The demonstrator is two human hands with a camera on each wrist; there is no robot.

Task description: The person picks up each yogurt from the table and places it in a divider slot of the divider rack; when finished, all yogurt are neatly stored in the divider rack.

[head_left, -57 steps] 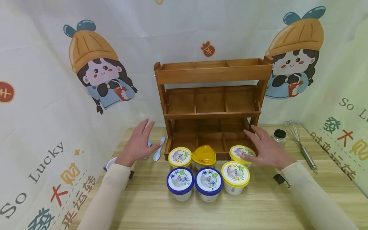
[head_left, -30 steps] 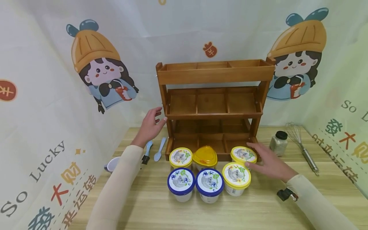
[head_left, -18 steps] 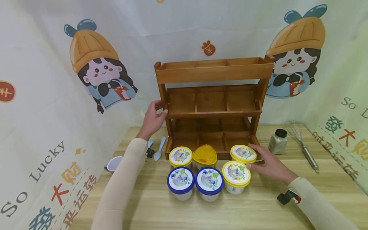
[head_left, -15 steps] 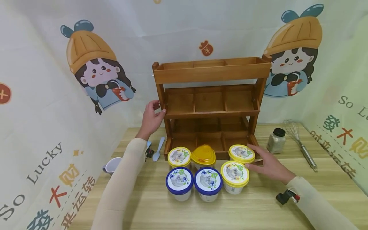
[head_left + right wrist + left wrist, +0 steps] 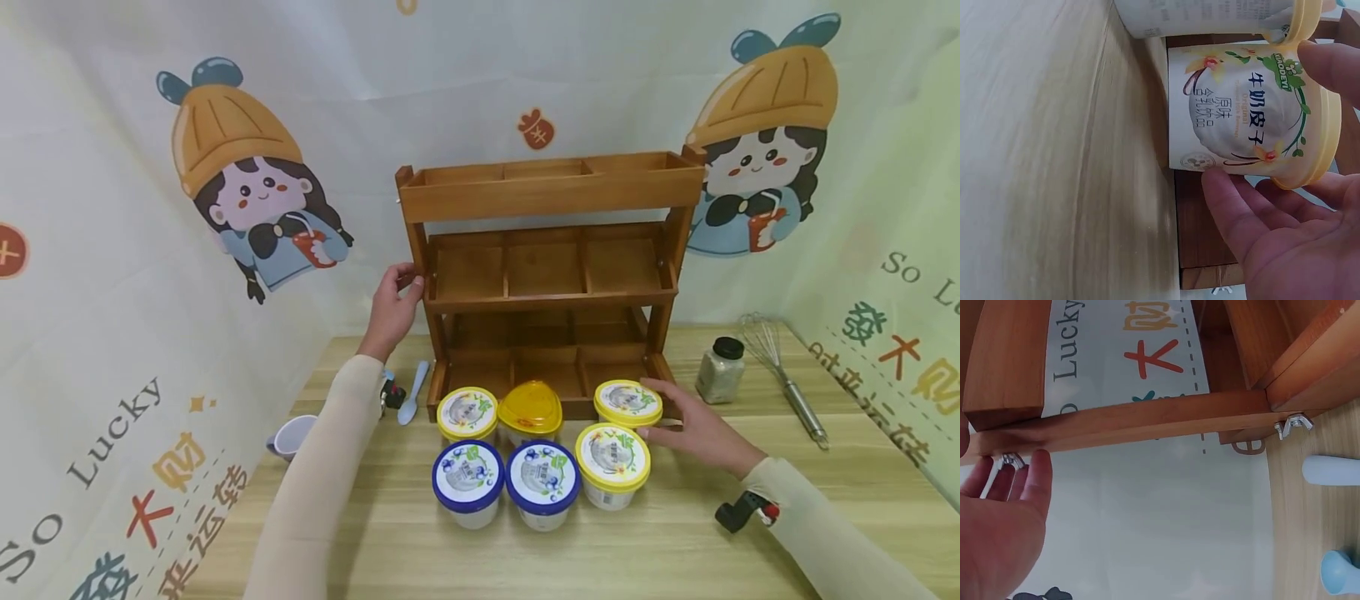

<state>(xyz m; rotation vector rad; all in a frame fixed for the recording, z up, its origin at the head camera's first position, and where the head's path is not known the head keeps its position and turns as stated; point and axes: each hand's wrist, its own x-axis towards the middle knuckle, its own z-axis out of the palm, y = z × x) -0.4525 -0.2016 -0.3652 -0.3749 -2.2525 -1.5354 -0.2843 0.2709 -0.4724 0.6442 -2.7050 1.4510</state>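
My left hand (image 5: 393, 310) grips the left upright of a brown wooden three-tier rack (image 5: 551, 198). Its bent fingertips rest around a metal wing nut (image 5: 1013, 461) on that post, as the left wrist view shows. With thumb and fingers, my right hand (image 5: 701, 429) holds a white cup with a yellow lid (image 5: 628, 403), labelled as a milk product (image 5: 1241, 115). That cup stands upright at the rack's front right corner. A second yellow-lidded cup (image 5: 612, 457) is just in front of it. The ends of the left fingers are partly hidden in the head view.
Two blue-lidded cups (image 5: 468, 479), another yellow-lidded cup (image 5: 467, 414) and an orange-yellow triangular-lidded tub (image 5: 530, 408) stand before the rack. Left are a blue spoon (image 5: 412, 396) and a mug (image 5: 291, 435); right, a black-capped jar (image 5: 722, 371) and a whisk (image 5: 783, 375).
My left hand has moved up and right onto the rack's left upright, its thumb lately shifting slightly outward. My right hand has come down around the yellow-lidded cup. The rack and cups look still.
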